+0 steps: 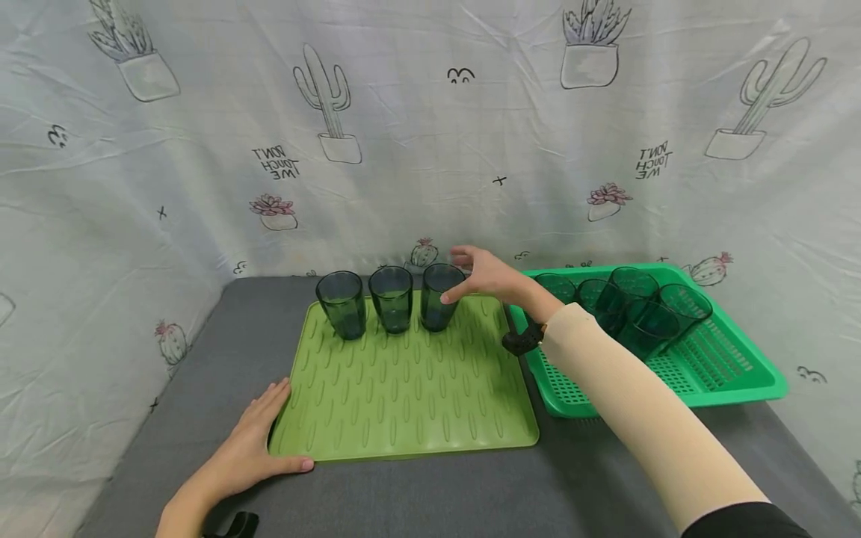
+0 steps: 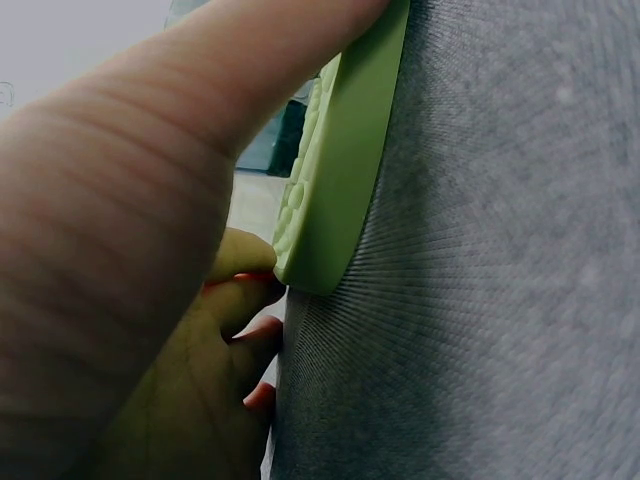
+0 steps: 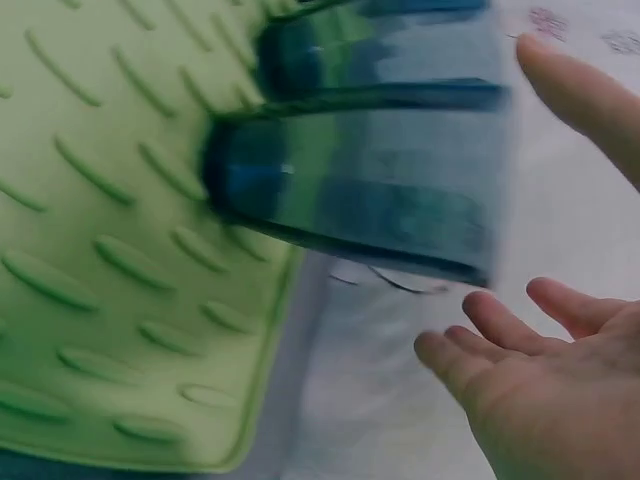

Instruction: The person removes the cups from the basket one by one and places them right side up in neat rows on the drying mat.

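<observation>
Three dark tinted glasses stand upright in a row along the back of a green ribbed mat (image 1: 410,396): the left glass (image 1: 341,306), the middle glass (image 1: 392,300) and the right glass (image 1: 439,306). My right hand (image 1: 496,278) is beside the right glass, thumb and fingers spread around its upper part. In the right wrist view, a gap shows between those fingers (image 3: 500,330) and the nearest glass (image 3: 370,190). My left hand (image 1: 245,448) rests at the mat's front left corner, thumb along the front edge and fingers by the left side.
To the right, a green plastic basket (image 1: 763,385) holds several more tinted glasses (image 1: 649,325), some leaning, partly hidden by my right forearm. Grey cloth (image 1: 417,501) covers the table. A white printed curtain (image 1: 417,134) hangs close behind the mat and basket.
</observation>
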Demonstrator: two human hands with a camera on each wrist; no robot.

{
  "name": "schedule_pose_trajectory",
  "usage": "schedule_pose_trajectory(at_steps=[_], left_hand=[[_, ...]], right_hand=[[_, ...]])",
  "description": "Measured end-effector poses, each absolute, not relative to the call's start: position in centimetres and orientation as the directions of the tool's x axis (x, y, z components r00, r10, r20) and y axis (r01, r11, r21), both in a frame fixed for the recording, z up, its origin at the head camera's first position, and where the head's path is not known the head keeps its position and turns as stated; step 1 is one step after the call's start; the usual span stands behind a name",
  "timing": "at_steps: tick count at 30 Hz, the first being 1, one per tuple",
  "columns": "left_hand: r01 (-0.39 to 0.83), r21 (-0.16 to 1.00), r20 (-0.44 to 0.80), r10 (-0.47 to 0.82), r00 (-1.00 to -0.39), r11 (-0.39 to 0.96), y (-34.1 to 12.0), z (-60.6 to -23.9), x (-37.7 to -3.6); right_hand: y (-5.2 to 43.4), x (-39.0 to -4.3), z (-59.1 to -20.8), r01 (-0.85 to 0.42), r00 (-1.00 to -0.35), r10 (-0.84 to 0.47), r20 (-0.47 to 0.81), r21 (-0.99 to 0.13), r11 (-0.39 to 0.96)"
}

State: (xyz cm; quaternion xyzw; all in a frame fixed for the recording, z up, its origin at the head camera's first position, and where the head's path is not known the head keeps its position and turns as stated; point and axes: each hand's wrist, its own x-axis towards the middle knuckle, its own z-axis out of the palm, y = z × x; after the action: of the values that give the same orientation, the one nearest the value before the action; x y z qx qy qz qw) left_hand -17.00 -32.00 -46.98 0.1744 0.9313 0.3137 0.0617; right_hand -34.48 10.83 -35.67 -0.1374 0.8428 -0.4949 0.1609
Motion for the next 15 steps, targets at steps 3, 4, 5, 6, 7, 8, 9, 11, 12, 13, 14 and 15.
schedule_pose_trajectory(at_steps=[3,4,5,6,7,8,9,11,12,13,14,15], left_hand=[[0.290,0.611,-0.004,0.369,-0.929,0.737,-31.8,-47.3,-16.9],[0.288,0.613,-0.004,0.367,-0.930,0.736,-31.8,-47.4,-16.8],[0.284,0.615,-0.004,0.364,-0.932,0.736,-31.8,-47.5,-16.7],[0.282,0.618,-0.004,0.362,-0.932,0.734,-31.8,-47.5,-16.7],[0.281,0.618,-0.003,0.359,-0.933,0.735,-31.9,-47.6,-16.6],[0.280,0.619,-0.003,0.358,-0.934,0.734,-31.9,-47.6,-16.5],[0.279,0.619,-0.003,0.357,-0.934,0.734,-31.9,-47.7,-16.5],[0.278,0.618,-0.005,0.358,-0.934,0.735,-31.8,-47.8,-16.5],[0.278,0.619,-0.008,0.360,-0.933,0.735,-31.7,-47.9,-16.6],[0.276,0.619,-0.011,0.359,-0.933,0.736,-31.7,-47.9,-16.5],[0.274,0.619,-0.012,0.358,-0.934,0.736,-31.7,-48.0,-16.4],[0.274,0.618,-0.010,0.355,-0.935,0.737,-31.7,-48.0,-16.3]], right_hand=[[12.4,-33.7,-34.3,-0.115,-0.922,-0.379,-0.076,-0.882,0.457],[13.0,-33.3,-33.8,-0.133,-0.926,-0.374,-0.053,-0.881,0.454],[13.5,-32.9,-33.2,-0.150,-0.929,-0.369,-0.030,-0.881,0.448],[14.1,-32.4,-32.7,-0.164,-0.931,-0.366,-0.009,-0.884,0.437],[14.7,-31.8,-32.2,-0.178,-0.933,-0.360,0.012,-0.883,0.434],[15.4,-31.3,-31.8,-0.193,-0.935,-0.354,0.032,-0.882,0.429],[16.2,-30.7,-31.4,-0.202,-0.937,-0.346,0.047,-0.881,0.427],[18.0,-29.5,-30.8,-0.214,-0.943,-0.324,0.072,-0.878,0.429],[18.9,-28.9,-30.5,-0.216,-0.947,-0.312,0.080,-0.877,0.429],[19.8,-28.4,-30.4,-0.216,-0.950,-0.302,0.084,-0.874,0.436],[20.6,-27.9,-30.3,-0.215,-0.953,-0.290,0.089,-0.872,0.440],[21.4,-27.5,-30.2,-0.213,-0.956,-0.277,0.093,-0.871,0.443]])
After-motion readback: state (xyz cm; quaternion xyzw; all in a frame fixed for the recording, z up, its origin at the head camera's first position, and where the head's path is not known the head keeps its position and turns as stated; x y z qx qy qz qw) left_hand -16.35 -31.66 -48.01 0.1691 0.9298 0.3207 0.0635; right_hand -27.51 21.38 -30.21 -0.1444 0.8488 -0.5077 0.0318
